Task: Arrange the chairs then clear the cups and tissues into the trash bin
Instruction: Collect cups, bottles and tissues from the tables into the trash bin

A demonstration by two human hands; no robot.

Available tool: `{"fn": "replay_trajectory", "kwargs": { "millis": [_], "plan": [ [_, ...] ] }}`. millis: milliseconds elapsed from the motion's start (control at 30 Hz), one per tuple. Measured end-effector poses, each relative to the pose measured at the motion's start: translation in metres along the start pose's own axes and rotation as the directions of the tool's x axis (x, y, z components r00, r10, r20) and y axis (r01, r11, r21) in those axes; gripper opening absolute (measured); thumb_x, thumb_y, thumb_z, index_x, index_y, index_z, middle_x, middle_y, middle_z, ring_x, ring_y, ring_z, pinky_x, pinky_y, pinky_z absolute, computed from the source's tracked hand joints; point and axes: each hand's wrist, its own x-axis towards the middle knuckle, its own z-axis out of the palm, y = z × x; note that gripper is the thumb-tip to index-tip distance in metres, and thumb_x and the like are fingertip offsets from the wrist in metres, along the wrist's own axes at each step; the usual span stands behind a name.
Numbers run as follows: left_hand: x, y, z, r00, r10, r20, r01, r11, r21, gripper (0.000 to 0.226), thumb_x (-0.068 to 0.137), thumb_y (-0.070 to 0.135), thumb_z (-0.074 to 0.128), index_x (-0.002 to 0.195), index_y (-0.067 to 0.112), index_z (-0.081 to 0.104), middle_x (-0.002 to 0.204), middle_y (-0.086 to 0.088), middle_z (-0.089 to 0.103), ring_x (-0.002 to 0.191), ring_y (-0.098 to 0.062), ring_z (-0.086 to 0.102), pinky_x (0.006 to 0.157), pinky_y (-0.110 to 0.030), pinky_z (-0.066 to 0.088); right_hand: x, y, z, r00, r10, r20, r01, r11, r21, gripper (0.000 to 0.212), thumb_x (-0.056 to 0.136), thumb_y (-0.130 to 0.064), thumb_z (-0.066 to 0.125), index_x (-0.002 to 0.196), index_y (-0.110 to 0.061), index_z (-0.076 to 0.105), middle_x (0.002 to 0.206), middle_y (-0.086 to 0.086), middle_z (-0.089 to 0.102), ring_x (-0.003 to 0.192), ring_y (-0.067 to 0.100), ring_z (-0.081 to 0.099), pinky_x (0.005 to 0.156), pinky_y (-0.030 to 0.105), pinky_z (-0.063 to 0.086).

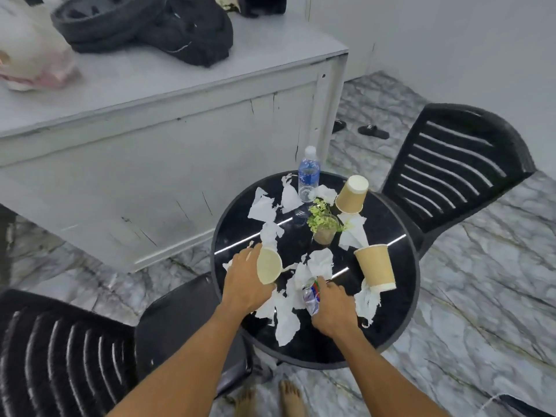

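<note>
Left hand [245,284] grips cup [268,266], right hand [334,311] plastic [311,299], near table rim [316,364].

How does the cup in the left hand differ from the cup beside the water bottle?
The held cup is tipped, mouth toward the camera, gripped by the left hand; the far cup stands free, closed base up. The held cup shows its pale inside; the far cup shows its brown wall. Both are paper cups.
</note>
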Motion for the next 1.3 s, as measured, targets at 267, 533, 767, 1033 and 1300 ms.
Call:
{"fn": "replay_trajectory", "kwargs": {
  "millis": [267, 533, 767, 1033, 1300],
  "plan": [
    [-0.038, -0.013, -0.056, 0.983, -0.119, -0.143, 0.103, 0.988, -0.112, 0.093, 0.062, 0.05, 0.079, 0.142, 0.036, 0.032, 0.141, 0.004, 0.043, 0.129, -0.022, 0.041, 0.102, -0.045, 0.046, -0.02, -0.054, -0.047, 0.949, -0.202, -0.244, 0.22, 0.974, 0.049, 0.084, 0.07, -0.043, 0.065, 0.144, -0.024, 0.029, 0.134, -0.001, 0.049, 0.12, 0.025, 0.05, 0.094, 0.045, 0.047],
    [-0.127, -0.083, -0.208, 0.776, -0.239, -0.584, 0.174, 0.971, -0.166, 0.096, 0.067, 0.042, 0.082, 0.147, 0.027, 0.033, 0.142, -0.004, 0.044, 0.129, -0.023, 0.042, 0.103, -0.037, 0.042, -0.076, -0.257, -0.087, 0.713, -0.535, -0.454, 0.633, 0.769, 0.087, 0.08, 0.071, -0.041, 0.069, 0.141, -0.023, 0.037, 0.13, 0.002, 0.054, 0.118, 0.027, 0.051, 0.092, 0.043, 0.046],
    [-0.31, -0.195, -0.295, 0.529, -0.288, -0.798, 0.375, 0.923, -0.084, 0.088, 0.067, 0.033, 0.081, 0.144, 0.013, 0.042, 0.133, -0.01, 0.051, 0.123, -0.029, 0.044, 0.102, -0.042, 0.044, -0.218, -0.436, -0.004, 0.463, -0.807, -0.366, 0.877, 0.477, 0.056, 0.07, 0.069, -0.042, 0.064, 0.133, -0.024, 0.044, 0.117, 0.002, 0.06, 0.103, 0.032, 0.058, 0.081, 0.044, 0.052],
    [-0.51, -0.31, -0.296, 0.327, -0.572, -0.752, 0.678, 0.697, -0.235, 0.097, 0.066, 0.041, 0.081, 0.148, 0.019, 0.035, 0.137, -0.005, 0.046, 0.127, -0.026, 0.039, 0.106, -0.04, 0.041, -0.35, -0.538, 0.124, 0.258, -0.96, -0.108, 0.966, 0.259, 0.01, 0.066, 0.071, -0.043, 0.068, 0.128, -0.021, 0.045, 0.115, 0.005, 0.058, 0.105, 0.03, 0.056, 0.082, 0.04, 0.049],
    [-0.619, -0.382, -0.278, 0.064, -0.785, -0.616, 0.771, 0.431, -0.468, 0.103, 0.06, 0.044, 0.089, 0.145, 0.028, 0.032, 0.14, -0.002, 0.043, 0.13, -0.025, 0.039, 0.104, -0.046, 0.044, -0.415, -0.608, 0.22, 0.147, -0.972, 0.184, 0.987, 0.155, 0.031, 0.075, 0.067, -0.044, 0.071, 0.132, -0.023, 0.04, 0.116, 0.004, 0.058, 0.106, 0.028, 0.057, 0.085, 0.042, 0.053]
  ]
}}
